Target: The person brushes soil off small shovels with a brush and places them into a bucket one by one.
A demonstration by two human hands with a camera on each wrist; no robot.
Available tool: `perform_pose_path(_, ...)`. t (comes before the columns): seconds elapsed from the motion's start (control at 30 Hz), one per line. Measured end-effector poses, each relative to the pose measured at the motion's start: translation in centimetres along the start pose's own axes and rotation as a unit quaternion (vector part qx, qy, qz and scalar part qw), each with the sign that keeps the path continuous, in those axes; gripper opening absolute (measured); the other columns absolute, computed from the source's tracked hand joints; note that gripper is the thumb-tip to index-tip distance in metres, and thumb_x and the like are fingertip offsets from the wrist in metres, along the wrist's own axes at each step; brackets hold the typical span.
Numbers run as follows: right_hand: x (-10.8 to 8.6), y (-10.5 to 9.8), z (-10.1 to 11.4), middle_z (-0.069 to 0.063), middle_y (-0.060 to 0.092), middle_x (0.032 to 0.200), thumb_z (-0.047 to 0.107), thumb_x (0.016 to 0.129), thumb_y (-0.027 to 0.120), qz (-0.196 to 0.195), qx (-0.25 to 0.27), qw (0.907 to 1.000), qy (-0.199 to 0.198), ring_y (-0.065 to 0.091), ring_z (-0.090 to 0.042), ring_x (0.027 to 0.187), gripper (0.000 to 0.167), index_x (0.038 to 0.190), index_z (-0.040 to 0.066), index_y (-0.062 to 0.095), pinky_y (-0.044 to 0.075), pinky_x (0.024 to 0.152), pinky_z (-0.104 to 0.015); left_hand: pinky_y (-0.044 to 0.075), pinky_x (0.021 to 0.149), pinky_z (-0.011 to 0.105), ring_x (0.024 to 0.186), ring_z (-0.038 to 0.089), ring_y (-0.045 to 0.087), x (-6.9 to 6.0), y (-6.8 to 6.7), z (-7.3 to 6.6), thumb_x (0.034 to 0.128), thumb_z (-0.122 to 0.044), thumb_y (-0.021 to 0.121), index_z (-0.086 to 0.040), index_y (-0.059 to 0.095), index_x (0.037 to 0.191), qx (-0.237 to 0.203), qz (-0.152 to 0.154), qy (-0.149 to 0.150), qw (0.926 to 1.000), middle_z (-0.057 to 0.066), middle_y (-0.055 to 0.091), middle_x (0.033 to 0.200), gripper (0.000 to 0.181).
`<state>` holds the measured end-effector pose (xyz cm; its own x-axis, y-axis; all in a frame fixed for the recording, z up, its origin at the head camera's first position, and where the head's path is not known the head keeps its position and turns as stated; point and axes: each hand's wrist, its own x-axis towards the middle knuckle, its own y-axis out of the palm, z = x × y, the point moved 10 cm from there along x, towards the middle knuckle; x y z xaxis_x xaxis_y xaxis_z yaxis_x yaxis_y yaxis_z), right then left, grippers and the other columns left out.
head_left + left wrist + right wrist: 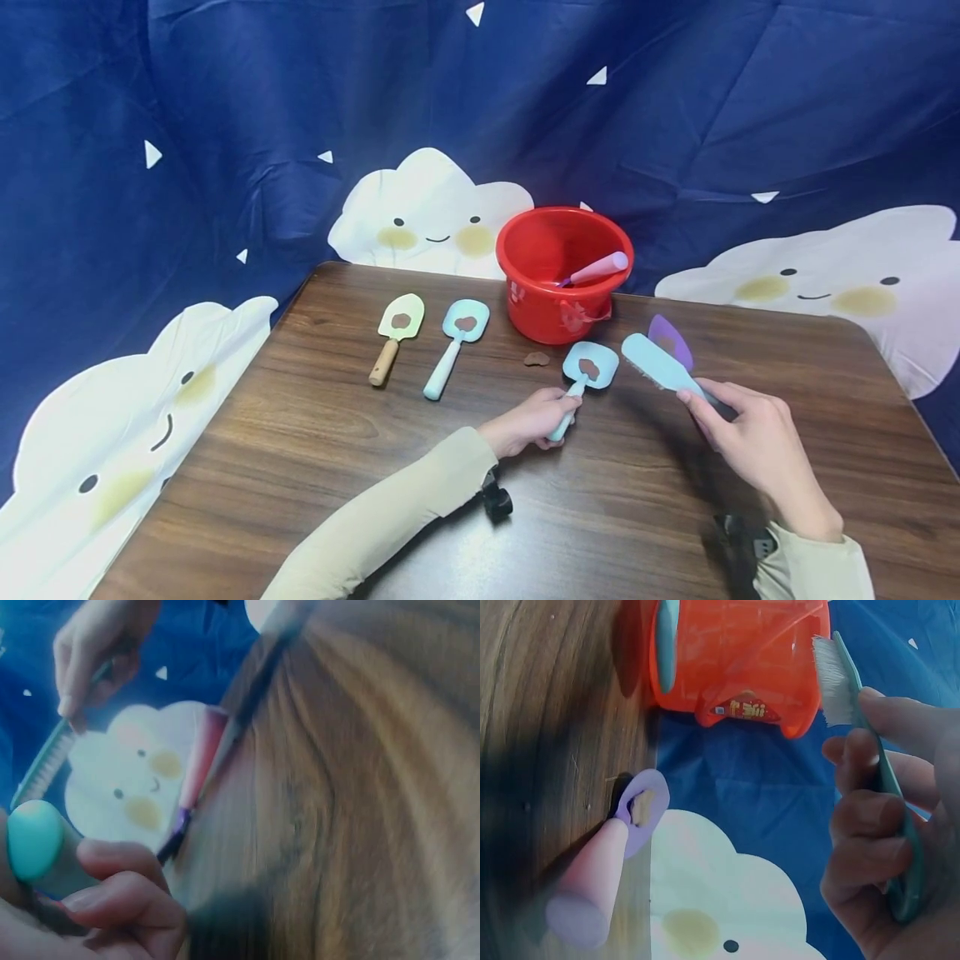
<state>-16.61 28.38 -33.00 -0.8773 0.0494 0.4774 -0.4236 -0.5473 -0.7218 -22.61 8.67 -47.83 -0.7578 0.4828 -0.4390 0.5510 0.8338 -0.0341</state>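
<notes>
**Desk:** What's nearest the lens?

**Photog:** Beige sleeves [390, 504] of a person at a dark wood-grain table [300, 400], w/ a black device [497, 497] under the L wrist.

**Desk:** And the hands?

**Photog:** Both full. L hand [534, 419] grips the handle of a lt-blue toy shovel [581, 382], blade pointing away, brown patch on it; can't tell if that blade touches the tabletop. R hand [761, 437] grips a lt-blue brush [660, 362] by its handle, head raised above the table, white bristles clear in the R-wrist view.

**Desk:** Just past those?

**Photog:** A small flat brown piece [536, 359] lies loose near the held blade, to its L. A purple-bladed shovel [606, 859] w/ pink handle lies on the table; in the head view, brush & R hand partly block it.

**Desk:** Over on the L?

**Photog:** Two more, side by side: a second blue shovel [452, 350] & a pale-green shovel [390, 348] w/ wooden handle. Brown patch on each blade.

**Desk:** Background?

**Photog:** Red plastic bucket [543, 317] nr the table's far edge, a pink handle [600, 267] leaning on its rim. Farthest: navy backdrop [450, 83] w/ smiling white clouds [431, 179].
</notes>
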Motion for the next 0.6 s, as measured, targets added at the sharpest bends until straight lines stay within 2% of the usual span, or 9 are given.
perform_pose_path(0.13,0.1,0.7,0.5,-0.018,0.074,0.093,0.02,0.08,0.077,0.011,0.024,0.9996,0.001,0.039,0.034,0.085,0.025,0.1,0.004,0.075,0.038,0.068,-0.003,0.032,0.044,0.019,0.05,0.013,0.044,-1.0,-0.1,0.2,0.0992,-0.021,0.046,0.004,0.05,0.111,-0.057,0.013,0.002,0.9983,0.002,0.05,0.076,0.028)
perform_pose_path(0.27,0.2,2.1,1.1,-0.018,0.073,0.097,0.02,0.084,0.074,0.05,0.065,0.9966,0.012,0.046,0.028,0.085,0.025,0.104,0.005,0.075,0.039,0.07,-0.001,0.042,0.047,0.02,0.05,0.014,0.048,-2.3,0.0,0.3,0.0996,-0.015,0.045,0.002,0.045,0.119,-0.117,0.034,-0.007,0.9925,0.005,0.053,0.08,0.026)
perform_pose_path(0.33,0.2,2.9,1.3,-0.017,0.074,0.098,0.021,0.086,0.072,0.075,0.077,0.9941,0.017,0.05,0.023,0.092,0.024,0.105,0.007,0.075,0.038,0.076,0.001,0.049,0.052,0.023,0.051,0.016,0.052,-3.0,0.1,0.3,0.0996,-0.013,0.044,0.002,0.042,0.12,-0.136,0.047,-0.009,0.9896,0.006,0.054,0.082,0.025)
perform_pose_path(0.4,0.3,3.7,1.7,-0.015,0.074,0.099,0.023,0.088,0.07,0.099,0.08,0.9916,0.018,0.053,0.015,0.101,0.024,0.106,0.008,0.074,0.042,0.088,-0.003,0.054,0.058,0.027,0.053,0.018,0.057,-3.7,0.2,0.4,0.0988,-0.01,0.045,0.001,0.039,0.118,-0.149,0.057,-0.01,0.9871,0.007,0.055,0.082,0.024)
perform_pose_path(0.43,0.3,4.1,1.9,-0.014,0.074,0.098,0.023,0.088,0.07,0.11,0.082,0.9904,0.016,0.053,0.012,0.103,0.024,0.106,0.008,0.074,0.044,0.096,-0.008,0.056,0.06,0.029,0.054,0.019,0.059,-4.0,0.3,0.5,0.0981,-0.009,0.045,0.0,0.038,0.117,-0.151,0.062,-0.011,0.9865,0.007,0.056,0.081,0.022)
perform_pose_path(0.5,0.3,4.9,2.4,-0.01,0.075,0.096,0.025,0.089,0.069,0.132,0.088,0.9873,0.01,0.055,0.009,0.107,0.024,0.106,0.009,0.074,0.038,0.112,-0.026,0.058,0.063,0.031,0.055,0.019,0.061,-4.5,0.4,0.7,0.0965,-0.008,0.047,-0.003,0.035,0.114,-0.147,0.07,-0.01,0.9867,0.006,0.057,0.079,0.021)
perform_pose_path(0.57,0.2,5.7,2.9,-0.008,0.075,0.098,0.026,0.09,0.067,0.157,0.093,0.9833,0.0,0.058,0.008,0.105,0.025,0.107,0.009,0.074,0.03,0.116,-0.049,0.059,0.063,0.033,0.055,0.02,0.063,-5.0,0.5,0.8,0.0943,-0.005,0.048,-0.006,0.032,0.111,-0.149,0.076,-0.01,0.9858,0.007,0.057,0.077,0.023)
perform_pose_path(0.6,0.1,6.1,3.1,-0.007,0.075,0.098,0.027,0.09,0.067,0.167,0.092,0.9817,-0.004,0.059,0.007,0.103,0.025,0.107,0.01,0.074,0.025,0.117,-0.054,0.059,0.063,0.033,0.055,0.02,0.063,-5.3,0.6,0.9,0.093,-0.004,0.048,-0.007,0.031,0.109,-0.146,0.081,-0.009,0.9859,0.007,0.058,0.075,0.023)
